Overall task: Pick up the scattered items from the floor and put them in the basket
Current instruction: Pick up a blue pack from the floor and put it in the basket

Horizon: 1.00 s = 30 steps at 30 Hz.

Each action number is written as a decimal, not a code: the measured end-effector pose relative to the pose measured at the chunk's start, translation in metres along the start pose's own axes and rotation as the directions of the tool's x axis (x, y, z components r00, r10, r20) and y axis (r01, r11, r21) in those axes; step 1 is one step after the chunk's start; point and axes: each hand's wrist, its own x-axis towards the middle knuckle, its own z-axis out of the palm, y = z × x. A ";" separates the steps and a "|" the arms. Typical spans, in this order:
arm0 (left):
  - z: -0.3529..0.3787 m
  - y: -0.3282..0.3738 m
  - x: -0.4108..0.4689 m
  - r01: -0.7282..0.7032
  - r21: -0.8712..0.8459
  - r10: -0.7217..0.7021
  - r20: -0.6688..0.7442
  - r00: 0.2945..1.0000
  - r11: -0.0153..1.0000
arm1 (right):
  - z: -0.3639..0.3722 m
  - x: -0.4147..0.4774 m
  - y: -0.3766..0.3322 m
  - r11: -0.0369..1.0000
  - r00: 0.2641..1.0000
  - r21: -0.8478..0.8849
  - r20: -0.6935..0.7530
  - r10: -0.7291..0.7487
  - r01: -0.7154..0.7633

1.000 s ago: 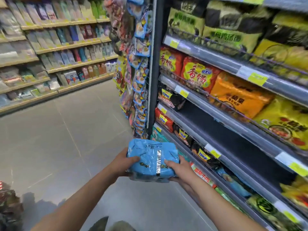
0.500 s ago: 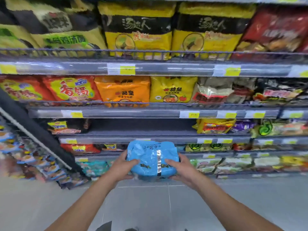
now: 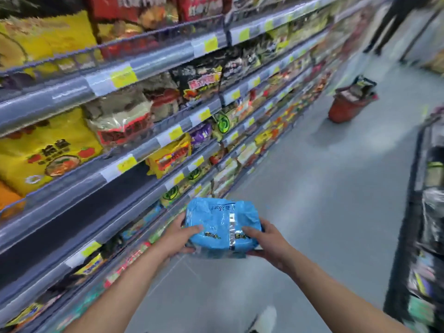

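I carry a blue multipack of noodles point(image 3: 222, 227) in front of me at waist height. My left hand point(image 3: 179, 239) grips its left side, thumb on top and fingers underneath. My right hand point(image 3: 266, 241) grips its right side the same way. A red shopping basket point(image 3: 349, 104) stands on the floor far up the aisle at the upper right, with several packets in it. The whole view is blurred by motion.
Long shelves point(image 3: 149, 145) packed with noodle packets run along my left. A dark display rack point(image 3: 427, 212) stands at the right edge. Grey floor point(image 3: 324, 188) stretches between them toward the basket. A person's legs point(image 3: 389, 22) show at the far top right.
My view has swung right, from the aisle end past the shelf face to looking down the aisle; the red basket has come into sight. Both hands keep the same hold on the blue pack.
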 end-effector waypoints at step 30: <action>0.435 0.196 0.248 -0.133 0.262 0.000 0.455 0.891 0.956 | -0.419 0.123 -0.087 0.923 0.924 0.373 -0.379 0.058 0.096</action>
